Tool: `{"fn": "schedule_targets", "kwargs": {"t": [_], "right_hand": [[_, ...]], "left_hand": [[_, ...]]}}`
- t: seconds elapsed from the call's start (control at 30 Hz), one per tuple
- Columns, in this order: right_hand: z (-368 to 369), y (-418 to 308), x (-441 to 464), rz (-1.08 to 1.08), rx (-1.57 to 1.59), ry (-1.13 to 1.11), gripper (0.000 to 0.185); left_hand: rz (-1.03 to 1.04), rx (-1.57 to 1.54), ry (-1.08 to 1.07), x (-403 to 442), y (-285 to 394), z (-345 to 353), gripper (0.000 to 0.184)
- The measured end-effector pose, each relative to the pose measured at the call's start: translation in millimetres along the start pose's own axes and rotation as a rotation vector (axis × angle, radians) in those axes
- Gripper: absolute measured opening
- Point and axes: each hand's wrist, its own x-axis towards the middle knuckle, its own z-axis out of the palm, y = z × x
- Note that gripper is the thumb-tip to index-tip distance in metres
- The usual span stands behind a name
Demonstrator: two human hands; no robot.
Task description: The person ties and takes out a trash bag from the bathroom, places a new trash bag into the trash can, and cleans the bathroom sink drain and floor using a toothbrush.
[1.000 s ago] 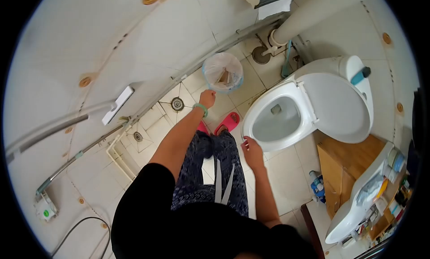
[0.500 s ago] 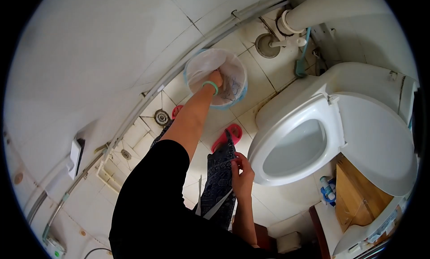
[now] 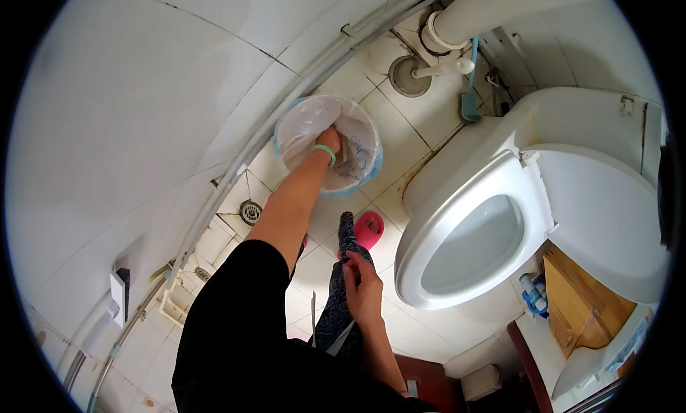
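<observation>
My left hand [image 3: 329, 139], with a green band [image 3: 325, 152] on the wrist, reaches down inside a bin lined with a clear plastic bag [image 3: 368, 138]. Its fingers are mostly hidden, so their grip does not show. Blue rim shows around the bin's lower edge. My right hand [image 3: 364, 291] is at the dark patterned trousers [image 3: 336, 306], thumb and fingers closed on the cloth. White drawstrings [image 3: 341, 339] hang over the trousers. Beyond the hand a pink slipper [image 3: 369, 229] shows on the floor.
A white toilet [image 3: 407, 270] with its lid raised stands at right. Behind it are a blue-green brush [image 3: 469, 107] and a thick pipe [image 3: 486, 16]. A floor drain [image 3: 250, 212] lies left of the bin. A wooden corner shelf [image 3: 582, 299] sits at lower right.
The view has shifted slightly, so the bin sits lower and further left. My left hand stays inside it. My right hand has moved left, and the cloth by it looks more bunched.
</observation>
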Motion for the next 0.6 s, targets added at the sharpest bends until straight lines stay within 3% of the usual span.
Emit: {"fn": "schedule_targets", "kwargs": {"t": [0.07, 0.17, 0.27, 0.37, 0.5, 0.6], "right_hand": [[-1.1, -1.8, -7.4, 0.027, 0.034, 0.016, 0.025], [-5.4, -10.2, -21.4, 0.036, -0.002, -0.013, 0.025], [-6.9, -9.8, -35.9, 0.061, 0.015, -0.049, 0.023], [-6.3, -1.4, -40.0, 0.085, 0.049, -0.071, 0.023], [-11.4, -2.0, -11.5, 0.001, 0.003, -0.086, 0.019], [-16.3, -9.0, 33.3, -0.148, -0.149, -0.024, 0.018]], "left_hand": [[0.091, 0.367, -0.255, -19.0, 14.7, -25.8, 0.034], [0.148, 0.496, -0.254, -30.3, 20.1, -33.8, 0.029], [0.273, 0.514, -0.104, -64.8, 37.4, -59.7, 0.029], [0.152, 0.412, -0.104, -89.0, 41.8, -66.8, 0.034], [0.341, 0.392, -0.13, -101.7, 18.5, -65.9, 0.031], [0.329, 0.224, -0.002, -123.3, 19.3, -77.8, 0.022]]}}
